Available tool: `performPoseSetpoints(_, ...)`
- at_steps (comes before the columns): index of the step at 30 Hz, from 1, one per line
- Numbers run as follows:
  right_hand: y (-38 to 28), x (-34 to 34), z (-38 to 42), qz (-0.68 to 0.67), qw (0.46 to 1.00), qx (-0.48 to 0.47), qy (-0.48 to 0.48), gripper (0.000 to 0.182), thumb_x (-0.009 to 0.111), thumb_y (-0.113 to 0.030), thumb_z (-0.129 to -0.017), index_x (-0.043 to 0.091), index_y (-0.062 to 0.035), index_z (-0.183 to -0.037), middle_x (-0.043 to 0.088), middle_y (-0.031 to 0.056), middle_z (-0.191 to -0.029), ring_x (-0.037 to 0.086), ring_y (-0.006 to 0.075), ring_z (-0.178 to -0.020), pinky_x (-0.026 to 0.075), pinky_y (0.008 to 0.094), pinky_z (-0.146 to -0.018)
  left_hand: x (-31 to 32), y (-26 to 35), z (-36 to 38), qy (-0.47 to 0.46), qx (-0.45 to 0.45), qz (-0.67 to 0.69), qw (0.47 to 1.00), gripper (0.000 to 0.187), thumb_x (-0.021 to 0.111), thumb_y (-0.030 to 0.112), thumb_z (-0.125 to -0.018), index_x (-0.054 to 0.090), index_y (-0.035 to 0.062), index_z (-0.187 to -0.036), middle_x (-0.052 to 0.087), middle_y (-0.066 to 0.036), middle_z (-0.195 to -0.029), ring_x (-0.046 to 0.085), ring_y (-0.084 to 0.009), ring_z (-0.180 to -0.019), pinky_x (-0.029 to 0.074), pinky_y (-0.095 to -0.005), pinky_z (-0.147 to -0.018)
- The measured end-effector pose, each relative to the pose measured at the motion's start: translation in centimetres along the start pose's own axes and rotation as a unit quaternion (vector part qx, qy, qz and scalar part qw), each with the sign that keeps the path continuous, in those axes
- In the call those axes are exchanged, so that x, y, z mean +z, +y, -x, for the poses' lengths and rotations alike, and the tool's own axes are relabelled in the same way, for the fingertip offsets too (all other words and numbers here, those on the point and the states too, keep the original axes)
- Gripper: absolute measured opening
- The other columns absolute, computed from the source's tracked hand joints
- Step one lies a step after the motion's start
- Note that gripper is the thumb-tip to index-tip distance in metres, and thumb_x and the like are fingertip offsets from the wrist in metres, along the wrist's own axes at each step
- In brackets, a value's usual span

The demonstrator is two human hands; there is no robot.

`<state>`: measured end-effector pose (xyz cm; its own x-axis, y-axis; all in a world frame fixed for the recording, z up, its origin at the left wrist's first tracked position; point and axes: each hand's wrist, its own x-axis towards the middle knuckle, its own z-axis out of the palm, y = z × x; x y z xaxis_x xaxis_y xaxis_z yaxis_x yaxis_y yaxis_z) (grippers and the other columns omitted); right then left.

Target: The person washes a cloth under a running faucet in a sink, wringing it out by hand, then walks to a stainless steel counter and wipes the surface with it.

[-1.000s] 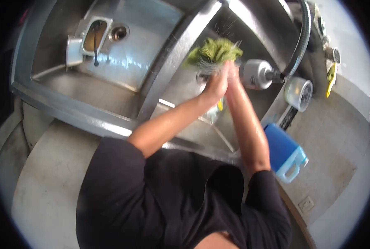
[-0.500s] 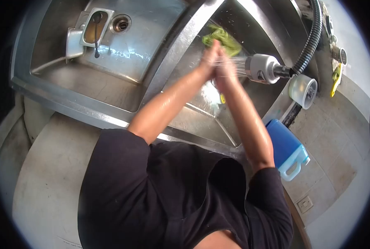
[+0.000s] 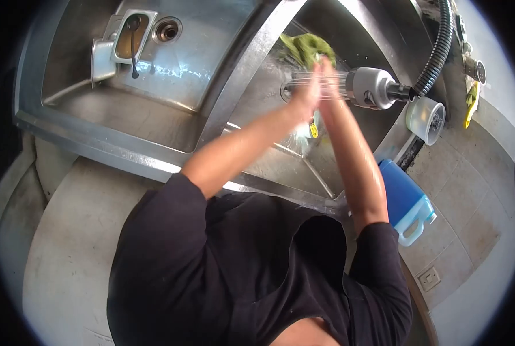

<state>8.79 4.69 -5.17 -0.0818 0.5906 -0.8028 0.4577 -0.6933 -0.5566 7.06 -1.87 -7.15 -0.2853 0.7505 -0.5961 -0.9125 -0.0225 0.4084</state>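
Both my hands are pressed palm to palm over the right sink basin (image 3: 263, 167). My left hand (image 3: 307, 97) and my right hand (image 3: 328, 85) are closed on a wet green cloth (image 3: 308, 47), which bunches out past the fingertips. Part of it is hidden between the palms. A grey spray head (image 3: 370, 87) on my right sends streams of water across the fingers. Below the hands in the basin shows a small yellow-and-black item (image 3: 313, 129), partly covered by my right wrist.
A black ribbed hose (image 3: 436, 55) leads to the spray head. The left basin (image 3: 113, 127) holds metal pans (image 3: 103, 63), one with a dark ladle-like utensil (image 3: 134, 49). At right stand a clear tub (image 3: 426, 118) and a blue jug (image 3: 404, 196). A yellow-handled tool (image 3: 471, 106) is farther right.
My hands have shifted to the right and slightly away from me, still pressed together. The green cloth has changed shape and bunched upward. The view has moved slightly.
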Motion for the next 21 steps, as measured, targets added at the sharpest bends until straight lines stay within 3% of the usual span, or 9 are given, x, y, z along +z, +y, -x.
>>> performPoseSetpoints(2, 10.0, -3.2, -10.9, 0.043, 0.928, -0.359, -0.088, 0.047, 0.049, -0.048, -0.091, 0.057, -0.0040, -0.103, 0.061, 0.0145, -0.096, 0.056, 0.0277, -0.084, 0.046, 0.0448, -0.075, -0.6, -1.1, -1.6, 0.020, 0.099, -0.094, 0.990, 0.057, 0.039, 0.054, -0.094, 0.053, 0.0019, -0.111, 0.059, -0.018, -0.100, 0.057, -0.0308, -0.097, 0.044, -0.0462, -0.091)
performPoseSetpoints(6, -3.0, 3.2, 5.3, -0.080, 0.996, 0.037, -0.016, 0.072, 0.056, -0.051, -0.088, 0.041, 0.0030, -0.134, 0.048, 0.0177, -0.128, 0.046, 0.0230, -0.115, 0.036, 0.0367, -0.099, 0.4, 4.8, -0.5, 0.127, -0.098, 0.038, 0.986, 0.046, 0.037, 0.046, -0.096, 0.054, 0.0025, -0.097, 0.060, -0.012, -0.088, 0.061, -0.0252, -0.076, 0.052, -0.0397, -0.070)
performPoseSetpoints(8, -2.7, 3.4, 6.5, -0.030, 0.995, -0.090, -0.030, 0.067, 0.055, -0.046, -0.090, 0.042, 0.0033, -0.132, 0.049, 0.0170, -0.128, 0.047, 0.0220, -0.115, 0.037, 0.0356, -0.099, -0.1, 0.4, -1.2, -0.010, 0.079, 0.042, 0.996, 0.045, 0.036, 0.043, -0.095, 0.054, 0.0027, -0.095, 0.059, -0.014, -0.086, 0.060, -0.0265, -0.072, 0.052, -0.0421, -0.067)
performPoseSetpoints(10, 2.7, 3.2, 5.2, -0.037, 0.989, -0.102, -0.097, 0.060, 0.053, -0.042, -0.092, 0.045, 0.0029, -0.130, 0.056, 0.0144, -0.119, 0.054, 0.0212, -0.103, 0.043, 0.0354, -0.091, -0.5, 7.6, 1.4, 0.125, -0.154, 0.014, 0.980, 0.037, 0.036, 0.036, -0.096, 0.054, 0.0043, -0.095, 0.059, -0.014, -0.092, 0.059, -0.0267, -0.085, 0.050, -0.0402, -0.078)
performPoseSetpoints(15, 0.5, 0.8, 2.1, -0.147, 0.957, 0.015, -0.248, 0.040, 0.052, -0.044, -0.092, 0.057, -0.0065, -0.103, 0.061, 0.0070, -0.089, 0.058, 0.0203, -0.080, 0.048, 0.0347, -0.075, -0.8, 2.2, -0.8, 0.024, 0.048, 0.031, 0.998, 0.049, 0.040, 0.044, -0.096, 0.054, -0.0005, -0.111, 0.061, -0.012, -0.097, 0.058, -0.0216, -0.091, 0.047, -0.0358, -0.081)
performPoseSetpoints(16, 3.0, 3.1, 2.5, -0.054, 0.993, -0.101, -0.025, 0.039, 0.053, -0.047, -0.091, 0.058, -0.0086, -0.090, 0.060, 0.0058, -0.078, 0.057, 0.0200, -0.067, 0.049, 0.0348, -0.064, -1.4, 2.8, -1.0, 0.026, 0.052, 0.031, 0.998, 0.049, 0.040, 0.044, -0.096, 0.054, -0.0005, -0.111, 0.061, -0.012, -0.097, 0.058, -0.0216, -0.091, 0.047, -0.0358, -0.081)
performPoseSetpoints(18, 2.7, 3.6, 1.5, -0.095, 0.990, -0.097, -0.033, 0.038, 0.054, -0.046, -0.090, 0.058, -0.0079, -0.090, 0.060, 0.0072, -0.080, 0.056, 0.0207, -0.068, 0.049, 0.0349, -0.066, -2.1, 3.9, -1.4, 0.054, -0.050, 0.067, 0.995, 0.048, 0.042, 0.047, -0.095, 0.058, 0.0018, -0.095, 0.061, -0.009, -0.090, 0.059, -0.0219, -0.080, 0.049, -0.0356, -0.075)
performPoseSetpoints(19, 0.3, 1.3, 0.5, -0.081, 0.992, -0.014, -0.100, 0.041, 0.056, -0.044, -0.090, 0.057, -0.0058, -0.104, 0.060, 0.0094, -0.094, 0.057, 0.0209, -0.083, 0.048, 0.0353, -0.079, -0.1, 3.1, 0.8, 0.019, -0.027, 0.109, 0.993, 0.056, 0.046, 0.051, -0.093, 0.050, 0.0026, -0.121, 0.057, -0.014, -0.114, 0.056, -0.0219, -0.103, 0.046, -0.0385, -0.089)
performPoseSetpoints(21, 0.9, 1.1, 0.1, -0.031, 0.993, -0.075, -0.087, 0.044, 0.054, -0.043, -0.091, 0.055, -0.0038, -0.110, 0.058, 0.0102, -0.099, 0.055, 0.0218, -0.091, 0.045, 0.0371, -0.086, -0.8, 1.5, 0.5, 0.019, 0.016, 0.050, 0.998, 0.057, 0.046, 0.054, -0.091, 0.052, 0.0028, -0.114, 0.059, -0.016, -0.105, 0.059, -0.0259, -0.094, 0.048, -0.0398, -0.085)
